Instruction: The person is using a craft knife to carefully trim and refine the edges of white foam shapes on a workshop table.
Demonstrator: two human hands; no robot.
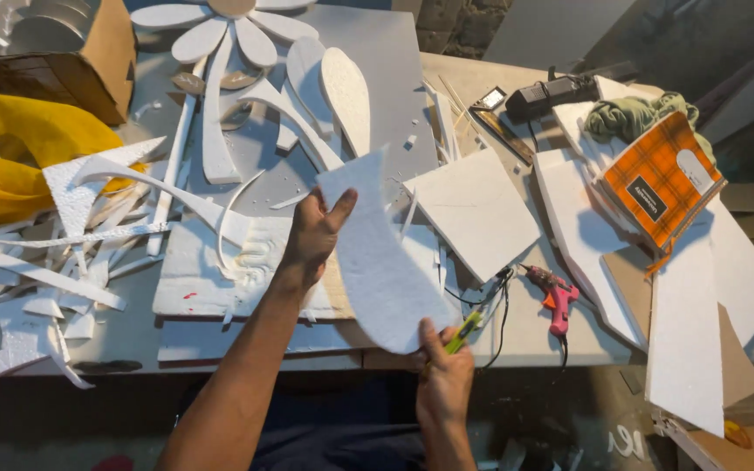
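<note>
Curved foam piece (pixel 381 262) was held up above the near edge of the table (pixel 525 336), tilted toward the camera; white, thin, flat, with a narrow upper end and a broad rounded lower end, surface slightly grainy, edges cleanly cut. Left hand (pixel 314 240) gripped its upper left edge, thumb across the front face, fingers behind; I judged this hold kept the sheet steady. Right hand (pixel 443 379) was closed around a green-and-yellow cutter (pixel 462 332) at the piece's lower right edge; whether the blade touched the foam, I could not tell.

Just behind lay a square foam sheet (pixel 475 214), flat on the table; to its right a pink glue gun (pixel 555 299) with its cord trailing, near but apart. Farther back, a foam flower cutout (pixel 237 52) lay on a grey board; offcuts (pixel 37 279) were scattered at left beside yellow cloth (pixel 10 157). An orange plaid box (pixel 661 179) sat on foam panels at right.
</note>
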